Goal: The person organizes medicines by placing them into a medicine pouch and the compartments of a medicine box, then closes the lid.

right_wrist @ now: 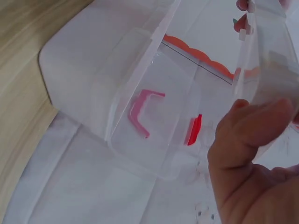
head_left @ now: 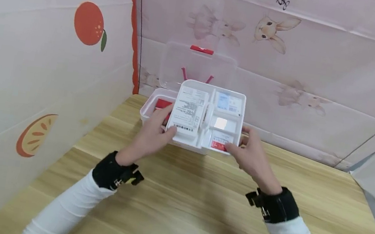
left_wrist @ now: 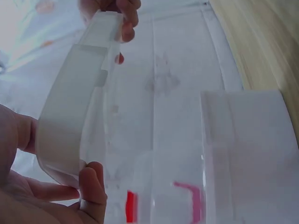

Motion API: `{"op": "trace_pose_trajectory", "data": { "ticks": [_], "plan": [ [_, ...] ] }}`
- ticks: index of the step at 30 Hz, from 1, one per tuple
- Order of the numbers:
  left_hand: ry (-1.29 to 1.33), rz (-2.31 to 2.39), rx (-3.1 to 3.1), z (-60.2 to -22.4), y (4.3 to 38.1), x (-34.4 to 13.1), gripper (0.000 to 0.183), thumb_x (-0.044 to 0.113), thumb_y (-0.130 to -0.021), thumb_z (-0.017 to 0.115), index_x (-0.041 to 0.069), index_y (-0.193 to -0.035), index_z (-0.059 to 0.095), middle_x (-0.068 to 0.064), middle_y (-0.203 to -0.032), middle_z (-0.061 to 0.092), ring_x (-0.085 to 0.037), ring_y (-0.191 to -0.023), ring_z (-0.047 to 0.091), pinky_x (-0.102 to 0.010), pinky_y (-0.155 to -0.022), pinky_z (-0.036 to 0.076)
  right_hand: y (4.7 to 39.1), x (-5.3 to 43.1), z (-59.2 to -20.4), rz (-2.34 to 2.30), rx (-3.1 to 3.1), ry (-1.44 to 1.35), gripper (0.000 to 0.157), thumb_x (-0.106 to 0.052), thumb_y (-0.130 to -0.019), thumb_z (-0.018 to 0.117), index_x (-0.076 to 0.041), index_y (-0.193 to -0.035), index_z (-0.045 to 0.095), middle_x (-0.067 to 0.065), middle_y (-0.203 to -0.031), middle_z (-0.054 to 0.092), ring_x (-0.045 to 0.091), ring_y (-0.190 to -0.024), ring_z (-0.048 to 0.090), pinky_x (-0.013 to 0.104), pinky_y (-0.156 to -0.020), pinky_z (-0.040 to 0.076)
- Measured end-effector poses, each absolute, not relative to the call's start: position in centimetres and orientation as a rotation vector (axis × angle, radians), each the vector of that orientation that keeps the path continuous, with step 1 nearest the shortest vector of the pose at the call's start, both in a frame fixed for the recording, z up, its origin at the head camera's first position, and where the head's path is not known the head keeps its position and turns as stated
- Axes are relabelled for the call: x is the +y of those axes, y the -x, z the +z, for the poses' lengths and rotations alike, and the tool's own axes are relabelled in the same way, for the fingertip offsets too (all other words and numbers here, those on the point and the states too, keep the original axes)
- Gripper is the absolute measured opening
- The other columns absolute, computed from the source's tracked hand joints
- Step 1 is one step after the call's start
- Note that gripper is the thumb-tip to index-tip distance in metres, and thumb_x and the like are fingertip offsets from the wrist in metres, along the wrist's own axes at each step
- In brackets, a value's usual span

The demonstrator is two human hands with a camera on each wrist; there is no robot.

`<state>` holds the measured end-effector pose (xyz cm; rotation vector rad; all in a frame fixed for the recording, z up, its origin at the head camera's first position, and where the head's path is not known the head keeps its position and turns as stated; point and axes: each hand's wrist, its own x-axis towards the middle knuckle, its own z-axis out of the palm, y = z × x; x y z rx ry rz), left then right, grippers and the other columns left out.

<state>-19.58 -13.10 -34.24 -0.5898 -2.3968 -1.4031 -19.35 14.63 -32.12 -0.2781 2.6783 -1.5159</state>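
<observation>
Both hands hold a white divided tray [head_left: 202, 138] by its short ends, raised above a translucent storage box [head_left: 148, 105]. My left hand [head_left: 153, 130] grips the left end, thumb over the rim; my right hand [head_left: 250, 152] pinches the right end. A white printed carton [head_left: 188, 111] lies in the tray's large left compartment. Small packets, one blue and white [head_left: 229, 103] and one red and white [head_left: 220, 141], lie in right compartments. Part of a red item [head_left: 163, 104] shows inside the box. In the left wrist view, the tray [left_wrist: 70, 102] is seen from its side.
The box's clear lid [head_left: 173, 63] stands open against the wall cloth, with a red latch [head_left: 202, 50] at its top and a pink handle [right_wrist: 136, 112]. A wooden table [head_left: 168, 202] lies under everything. Cloths printed with fruit and rabbits hang at the left and back.
</observation>
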Motion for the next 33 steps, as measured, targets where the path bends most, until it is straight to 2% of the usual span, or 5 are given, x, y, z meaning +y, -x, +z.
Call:
{"op": "trace_pose_trajectory", "data": {
  "ticks": [4, 9, 18, 26, 33],
  "plan": [
    [0.546, -1.512, -2.357, -33.6, 22.1, -14.9, 0.061, 0.0, -0.093, 0.05, 0.003, -0.152, 0.035, -0.016, -0.129, 0.055, -0.023, -0.097, 0.058, -0.028, -0.071, 0.052, 22.0, 12.2, -31.1, -1.473, 2.744, 0.294, 0.065, -0.015, -0.088, 0.066, 0.0, -0.142, 0.034, 0.016, -0.093, 0.063, 0.019, -0.071, 0.05, 0.027, -0.056, 0.038],
    [0.447, -1.573, -2.346, -33.7, 24.9, -16.8, 0.058, 0.003, -0.097, 0.043, 0.004, -0.154, 0.03, -0.018, -0.135, 0.052, -0.026, -0.099, 0.056, -0.029, -0.074, 0.047, 25.3, 9.0, -31.3, -1.484, 2.742, 0.25, 0.062, -0.017, -0.089, 0.066, -0.001, -0.141, 0.039, 0.016, -0.101, 0.062, 0.026, -0.079, 0.057, 0.027, -0.058, 0.043],
    [0.34, -1.53, -2.453, -37.4, 30.2, -19.5, 0.058, 0.01, -0.099, 0.039, 0.009, -0.156, 0.026, -0.012, -0.148, 0.045, -0.025, -0.116, 0.053, -0.041, -0.098, 0.045, 29.3, 5.1, -34.3, -1.387, 2.856, 0.151, 0.056, -0.022, -0.092, 0.064, -0.001, -0.141, 0.046, 0.014, -0.111, 0.066, 0.027, -0.087, 0.062, 0.03, -0.064, 0.052],
    [0.301, -1.582, -2.456, -40.5, 31.5, -20.9, 0.06, 0.007, -0.099, 0.033, 0.004, -0.157, 0.019, -0.014, -0.157, 0.034, -0.024, -0.132, 0.042, -0.044, -0.111, 0.035, 30.7, 3.5, -36.8, -1.403, 2.725, 0.252, 0.051, -0.022, -0.098, 0.055, -0.007, -0.145, 0.042, 0.013, -0.125, 0.062, 0.028, -0.103, 0.061, 0.043, -0.09, 0.055],
    [0.269, -1.542, -2.438, -41.0, 31.3, -21.6, 0.06, 0.009, -0.099, 0.031, 0.001, -0.157, 0.017, -0.015, -0.161, 0.026, -0.024, -0.147, 0.028, -0.042, -0.119, 0.025, 31.3, 2.4, -37.9, -1.325, 2.75, 0.267, 0.048, -0.022, -0.098, 0.054, -0.008, -0.143, 0.045, 0.013, -0.122, 0.064, 0.027, -0.099, 0.062, 0.039, -0.085, 0.054]
  ]
}}
